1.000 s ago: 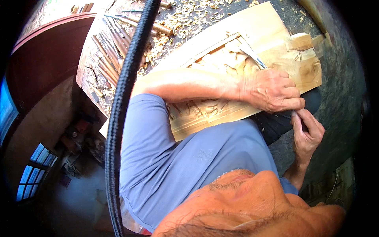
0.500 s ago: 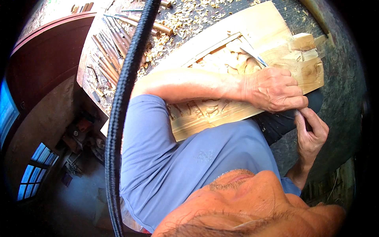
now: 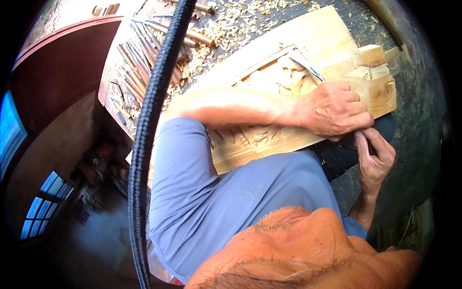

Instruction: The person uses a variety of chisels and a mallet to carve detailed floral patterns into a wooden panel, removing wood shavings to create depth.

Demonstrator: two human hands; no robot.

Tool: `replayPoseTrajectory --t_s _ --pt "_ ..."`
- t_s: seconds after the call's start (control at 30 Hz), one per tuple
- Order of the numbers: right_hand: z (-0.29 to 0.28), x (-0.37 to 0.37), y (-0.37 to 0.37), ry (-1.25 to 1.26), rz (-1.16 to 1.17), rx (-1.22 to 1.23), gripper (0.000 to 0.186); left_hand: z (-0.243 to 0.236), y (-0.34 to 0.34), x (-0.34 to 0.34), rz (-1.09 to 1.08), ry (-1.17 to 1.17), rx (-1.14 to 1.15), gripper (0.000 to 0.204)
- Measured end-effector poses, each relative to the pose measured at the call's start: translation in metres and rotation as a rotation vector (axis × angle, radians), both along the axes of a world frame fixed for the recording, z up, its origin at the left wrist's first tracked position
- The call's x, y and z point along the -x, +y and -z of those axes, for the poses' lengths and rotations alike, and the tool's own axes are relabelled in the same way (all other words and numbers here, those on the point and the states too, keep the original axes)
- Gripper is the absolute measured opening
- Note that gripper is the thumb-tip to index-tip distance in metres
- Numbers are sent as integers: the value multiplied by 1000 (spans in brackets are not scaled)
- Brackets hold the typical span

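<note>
My left hand (image 3: 334, 108) is closed round a chisel (image 3: 308, 65), whose steel blade rests at the upper right part of a carved relief (image 3: 255, 136) on a pale wooden board (image 3: 320, 26). My left forearm lies across the carving and hides part of it. Just below and right of it, my right hand (image 3: 375, 161) has its thumb and fingers pinched on the handle end of the chisel, which is mostly hidden by both hands.
Several carving tools (image 3: 139, 62) lie on the dark bench at upper left, among wood shavings (image 3: 245, 14). A stepped wooden block (image 3: 373, 58) sits at the board's right end. A black braided cable (image 3: 147, 144) crosses the view. A barred window (image 3: 43, 204) is at lower left.
Both hands and the chisel shifted slightly right, then my right hand came back a little up and left. The board and bench appear slightly lower in the picture now.
</note>
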State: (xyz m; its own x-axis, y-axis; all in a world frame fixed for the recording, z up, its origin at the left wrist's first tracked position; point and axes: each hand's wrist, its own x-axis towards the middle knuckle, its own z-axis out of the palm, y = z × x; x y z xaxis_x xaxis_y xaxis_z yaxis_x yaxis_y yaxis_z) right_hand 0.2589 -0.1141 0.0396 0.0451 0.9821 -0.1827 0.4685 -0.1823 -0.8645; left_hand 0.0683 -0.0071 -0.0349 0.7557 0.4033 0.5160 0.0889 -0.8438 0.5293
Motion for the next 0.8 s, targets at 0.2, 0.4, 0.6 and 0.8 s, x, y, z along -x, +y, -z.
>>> replayPoseTrajectory --t_s 0.2,0.4,0.6,0.8 --pt "20 -35 -32 -52 308 -116 31 -13 -8 -7 132 -428 -316 27" --pt "59 -36 -49 248 594 15 32 -16 -17 -2 380 -269 -294 21" --pt "88 -34 -67 278 614 -155 32 -25 -16 30 230 149 -194 37" --pt "134 -38 -59 181 621 -314 32 -40 18 128 -148 699 -171 55"
